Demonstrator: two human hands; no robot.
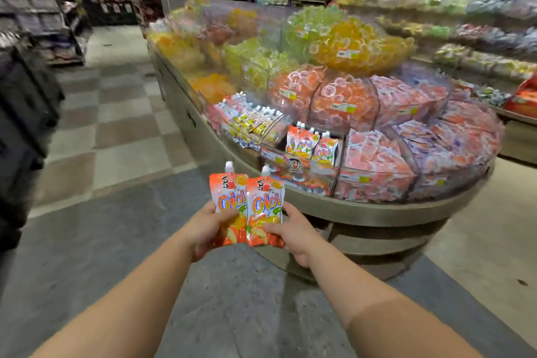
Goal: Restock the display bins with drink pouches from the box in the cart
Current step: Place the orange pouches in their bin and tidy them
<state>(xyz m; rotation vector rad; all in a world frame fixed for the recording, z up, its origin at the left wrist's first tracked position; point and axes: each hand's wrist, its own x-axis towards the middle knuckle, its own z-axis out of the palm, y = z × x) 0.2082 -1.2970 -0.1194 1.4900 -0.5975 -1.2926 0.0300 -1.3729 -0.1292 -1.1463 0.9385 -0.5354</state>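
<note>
I hold two orange "CiCi" drink pouches upright and side by side in front of me. My left hand [205, 228] grips the lower part of the left pouch [228, 197]. My right hand [293, 229] grips the lower part of the right pouch [266, 203]. Both have white caps on top. Straight ahead, a clear display bin [331, 176] in the front row of the round stand holds a few matching orange pouches [311, 144] standing upright. The cart and the box are out of view.
The round tiered stand [377, 211] carries many clear bins of jelly cups and packets. A bin of white-capped pouches [250, 120] sits left of the target bin. Dark shelving [26, 113] lines the left. Tiled floor [116, 131] stretches between them.
</note>
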